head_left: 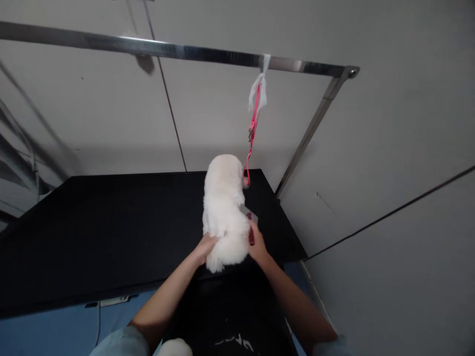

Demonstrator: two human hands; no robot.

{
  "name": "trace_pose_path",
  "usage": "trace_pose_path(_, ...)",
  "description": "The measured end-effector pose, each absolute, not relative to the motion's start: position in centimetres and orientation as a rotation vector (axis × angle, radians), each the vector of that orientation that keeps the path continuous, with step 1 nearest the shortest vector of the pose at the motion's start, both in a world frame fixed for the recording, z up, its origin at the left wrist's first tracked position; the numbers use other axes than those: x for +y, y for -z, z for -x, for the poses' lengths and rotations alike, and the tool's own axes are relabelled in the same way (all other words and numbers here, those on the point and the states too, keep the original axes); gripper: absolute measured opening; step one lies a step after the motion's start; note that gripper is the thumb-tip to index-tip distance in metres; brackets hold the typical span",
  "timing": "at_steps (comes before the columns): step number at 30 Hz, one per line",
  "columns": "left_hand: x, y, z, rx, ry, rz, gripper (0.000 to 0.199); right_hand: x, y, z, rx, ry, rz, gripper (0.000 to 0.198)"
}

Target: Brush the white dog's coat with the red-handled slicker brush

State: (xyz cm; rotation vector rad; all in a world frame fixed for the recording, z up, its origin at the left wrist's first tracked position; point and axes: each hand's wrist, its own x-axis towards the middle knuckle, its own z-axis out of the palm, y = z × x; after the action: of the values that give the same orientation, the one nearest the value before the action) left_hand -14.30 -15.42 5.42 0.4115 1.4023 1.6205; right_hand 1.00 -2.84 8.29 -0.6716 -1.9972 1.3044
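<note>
A fluffy white dog [223, 198] is on the black table, its back toward me and its head end at the far side. My left hand [206, 247] holds the dog at its left hindquarter, the thumb over the fur and the other fingers mostly hidden. My right hand [258, 243] is closed around the red handle of a slicker brush [251, 235]. The brush's grey head lies against the fur on the dog's right flank. A pink grooming leash [254, 123] hangs beside the dog's front end; whether it goes round the dog cannot be seen.
The black grooming table [111, 232] stretches far to the left. Overhead runs a metal bar [208, 55] on a slanted post [309, 133] at the right, with white cloth [260, 89] tied to it. A ribbed hose [18, 160] is at the far left. Grey walls stand behind and right.
</note>
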Motion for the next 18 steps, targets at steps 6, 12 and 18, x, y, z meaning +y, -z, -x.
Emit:
trace_pose_path(6, -15.0, -2.7, 12.4, 1.599, -1.789, -0.414, 0.052, -1.0, -13.9, -4.1, -1.742, -1.008, 0.8, 0.032)
trace_pose_path(12, -17.4, -2.0, 13.0, 1.808, -1.692, -0.634, 0.047, 0.6, -14.9, -0.2, -2.084, -1.816, 0.619, 0.018)
trace_pose_path(18, -21.1, -2.9, 14.4, 2.003, -1.657, -0.733, 0.04, 3.2, -15.1, 1.0, -1.769, -1.326, 0.769, 0.012)
